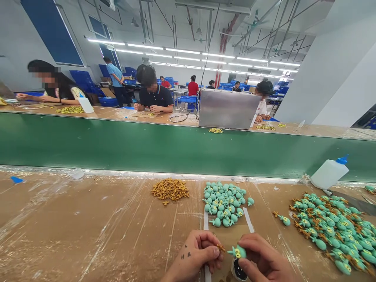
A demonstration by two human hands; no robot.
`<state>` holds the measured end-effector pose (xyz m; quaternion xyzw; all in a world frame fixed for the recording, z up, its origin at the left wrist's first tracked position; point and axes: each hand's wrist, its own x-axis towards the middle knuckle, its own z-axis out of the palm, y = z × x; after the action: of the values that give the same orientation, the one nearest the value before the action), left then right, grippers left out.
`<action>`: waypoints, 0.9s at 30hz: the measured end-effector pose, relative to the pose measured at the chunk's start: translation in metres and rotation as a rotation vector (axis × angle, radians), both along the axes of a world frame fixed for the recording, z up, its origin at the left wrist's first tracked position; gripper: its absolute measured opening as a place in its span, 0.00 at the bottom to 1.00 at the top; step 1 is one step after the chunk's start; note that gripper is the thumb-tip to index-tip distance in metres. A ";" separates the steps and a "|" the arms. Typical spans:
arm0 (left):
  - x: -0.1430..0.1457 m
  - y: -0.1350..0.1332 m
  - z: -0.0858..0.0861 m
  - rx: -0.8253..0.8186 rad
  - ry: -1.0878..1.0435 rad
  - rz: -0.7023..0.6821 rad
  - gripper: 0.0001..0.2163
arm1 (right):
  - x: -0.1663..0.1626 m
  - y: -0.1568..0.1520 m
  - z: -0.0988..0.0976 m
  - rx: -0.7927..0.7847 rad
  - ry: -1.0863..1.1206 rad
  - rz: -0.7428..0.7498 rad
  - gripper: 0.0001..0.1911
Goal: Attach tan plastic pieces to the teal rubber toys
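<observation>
We have a small teal figure (238,252) pinched in the right hand (264,260), low in the view and just above the tabletop (88,231), its narrow end turned toward the left hand (195,254). The left hand's fingers (212,253) are closed on a tiny orange-brown piece (221,248), and the two parts sit just apart, tip facing tip. We judge that we are at the joining step: the orange piece is lined up to go onto the teal figure and has not yet met it. The next move, as we read it, calls for a fine, steady closing of that gap, with the piece kept square to the figure so it seats rather than slips. Under the right hand a small round dark pot (238,273) rests on the tabletop; what it holds we cannot tell.

Just beyond our hands lies a cluster of plain teal figures (225,203), and left of it a heap of loose orange-brown pieces (170,190). To the right spreads a larger pile of teal figures with orange parts on them (331,227), one lone figure (284,220) lying apart from it. A white squeeze bottle with a blue cap (330,173) lies at the edge of the green conveyor belt (147,147). Across the belt, other people sit at their own bench beside a grey metal box (227,109)
</observation>
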<state>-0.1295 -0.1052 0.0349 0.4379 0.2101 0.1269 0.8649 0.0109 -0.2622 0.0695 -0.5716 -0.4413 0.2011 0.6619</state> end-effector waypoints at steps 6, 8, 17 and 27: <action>0.001 -0.003 -0.001 -0.026 0.016 0.024 0.26 | 0.011 0.002 -0.005 -0.057 -0.143 0.128 0.12; 0.001 -0.004 -0.001 -0.033 0.028 0.026 0.27 | 0.015 0.001 -0.007 -0.059 -0.163 0.136 0.13; 0.001 -0.005 -0.003 -0.021 0.019 -0.010 0.30 | 0.012 0.008 -0.013 -0.076 -0.267 0.123 0.13; -0.006 -0.012 0.007 -0.068 0.041 0.064 0.28 | 0.003 0.013 -0.008 -0.052 -0.277 0.093 0.11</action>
<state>-0.1354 -0.1172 0.0417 0.4036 0.2460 0.1384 0.8703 0.0141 -0.2489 0.0613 -0.5896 -0.5493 0.1622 0.5695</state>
